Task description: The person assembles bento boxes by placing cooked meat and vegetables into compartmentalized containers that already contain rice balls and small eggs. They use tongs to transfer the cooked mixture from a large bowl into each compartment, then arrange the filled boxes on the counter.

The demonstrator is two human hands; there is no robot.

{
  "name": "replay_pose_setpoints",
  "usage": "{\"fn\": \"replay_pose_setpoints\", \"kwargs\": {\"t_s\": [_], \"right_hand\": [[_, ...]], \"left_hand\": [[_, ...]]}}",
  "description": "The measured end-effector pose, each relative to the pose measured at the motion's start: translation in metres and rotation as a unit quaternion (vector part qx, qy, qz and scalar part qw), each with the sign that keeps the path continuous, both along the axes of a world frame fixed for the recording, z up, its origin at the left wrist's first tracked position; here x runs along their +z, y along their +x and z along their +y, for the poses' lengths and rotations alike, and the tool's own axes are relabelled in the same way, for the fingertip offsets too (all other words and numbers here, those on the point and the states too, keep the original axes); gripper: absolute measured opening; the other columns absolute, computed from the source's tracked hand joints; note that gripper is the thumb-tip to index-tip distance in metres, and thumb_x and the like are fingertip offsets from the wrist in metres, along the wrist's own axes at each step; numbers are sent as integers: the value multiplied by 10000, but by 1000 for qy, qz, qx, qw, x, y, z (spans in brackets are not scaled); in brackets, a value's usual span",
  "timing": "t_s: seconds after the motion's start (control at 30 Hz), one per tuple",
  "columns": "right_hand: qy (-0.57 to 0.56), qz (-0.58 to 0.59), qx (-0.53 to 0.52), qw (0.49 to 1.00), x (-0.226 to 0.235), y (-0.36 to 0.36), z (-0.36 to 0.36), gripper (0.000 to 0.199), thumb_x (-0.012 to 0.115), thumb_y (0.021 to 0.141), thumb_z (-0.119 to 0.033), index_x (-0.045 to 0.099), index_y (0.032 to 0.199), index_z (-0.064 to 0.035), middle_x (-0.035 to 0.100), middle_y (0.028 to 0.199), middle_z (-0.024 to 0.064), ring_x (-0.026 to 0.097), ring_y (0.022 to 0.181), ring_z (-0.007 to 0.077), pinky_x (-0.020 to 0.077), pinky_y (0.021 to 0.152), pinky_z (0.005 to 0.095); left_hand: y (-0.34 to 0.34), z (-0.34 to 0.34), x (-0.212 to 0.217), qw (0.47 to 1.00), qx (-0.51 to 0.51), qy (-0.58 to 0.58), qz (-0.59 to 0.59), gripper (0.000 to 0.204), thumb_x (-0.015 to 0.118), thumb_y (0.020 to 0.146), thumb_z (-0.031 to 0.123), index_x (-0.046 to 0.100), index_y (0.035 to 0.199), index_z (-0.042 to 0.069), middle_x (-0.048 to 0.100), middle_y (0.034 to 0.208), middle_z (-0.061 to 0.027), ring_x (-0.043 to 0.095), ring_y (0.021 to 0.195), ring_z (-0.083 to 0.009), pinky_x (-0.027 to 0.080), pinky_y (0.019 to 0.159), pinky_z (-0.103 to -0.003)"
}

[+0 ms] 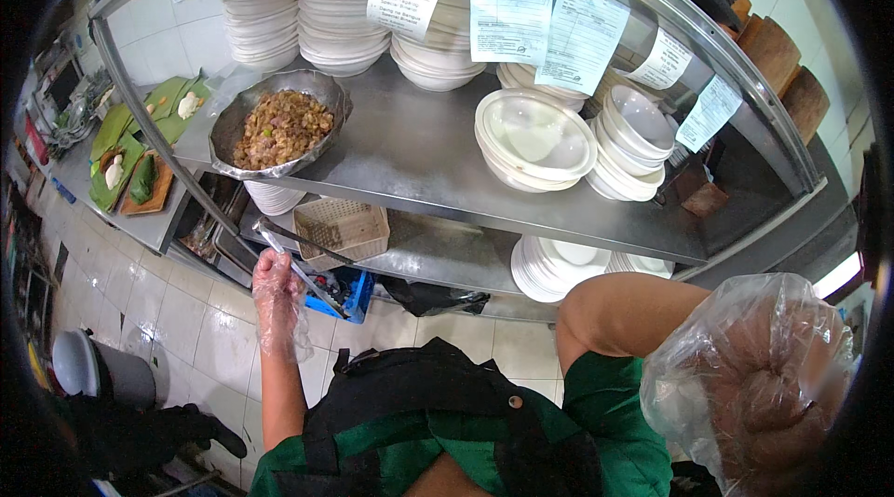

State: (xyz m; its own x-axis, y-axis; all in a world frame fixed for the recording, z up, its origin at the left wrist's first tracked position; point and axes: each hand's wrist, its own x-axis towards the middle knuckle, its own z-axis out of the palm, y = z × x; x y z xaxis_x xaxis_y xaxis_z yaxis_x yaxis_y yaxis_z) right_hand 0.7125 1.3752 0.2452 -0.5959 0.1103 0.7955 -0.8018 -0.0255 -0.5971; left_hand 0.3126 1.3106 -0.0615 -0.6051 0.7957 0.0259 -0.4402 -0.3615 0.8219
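Plastic-gloved L hand (pixel 277 285) grips metal tongs (pixel 314 283) near their joined end, prob. for leverage; R hand (pixel 759 385), also gloved, is raised, can't tell if holding anything. Metal bowl (pixel 342 108) w/ chopped food mix (pixel 284 129) sits by steel shelf's (pixel 400 148) L front corner, prob. for easy reach.

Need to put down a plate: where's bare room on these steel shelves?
Upper shelf: the widest patch lies between the food-filled metal bowl and the front white bowls; the back is crowded with tall bowl stacks. Lower shelf: a smaller visible stretch between the beige plastic basket and the stacked white plates.
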Motion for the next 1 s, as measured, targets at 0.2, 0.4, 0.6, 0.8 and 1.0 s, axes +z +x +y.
{"fn": "replay_pose_setpoints", "kwargs": {"t_s": [0.2,0.4,0.6,0.8,1.0], "right_hand": [[7,1,-12,1000,3,-6,-2,235,602,870,-251,603,981,-44,576,802,98,579,651,157,498,538,285],[8,1,-12,1000,4,-11,-5,233,603,868,-251,602,973,-43,576,799,100,579,650,161,498,538,288],[13,-1,-16,1000,6,-15,-9,230,605,867,-250,602,965,-41,576,797,103,579,648,165,497,538,291],[18,0,-17,1000,7,-17,-9,229,606,866,-250,601,957,-40,576,794,105,579,647,169,496,538,294],[18,-1,-17,1000,9,-19,-9,227,607,865,-249,600,949,-38,576,792,108,578,646,173,495,538,296]], "left_hand": [[-5,-1,6,1000,12,0,10,121,614,890,156,513,831,124,413,598,63,376,458,-44,297,414,-190],[-17,-2,1,1000,14,9,6,140,633,881,174,508,835,129,404,599,67,374,463,-39,285,413,-189],[-20,-2,1,1000,20,1,11,156,634,882,178,499,820,130,410,597,64,376,462,-41,288,416,-193],[-27,-3,-6,1000,22,1,16,154,634,880,175,504,810,132,415,588,60,381,458,-45,293,413,-197],[-29,-4,-4,1000,23,-3,6,137,629,880,161,512,814,136,433,602,64,393,452,-44,301,413,-192]]}}
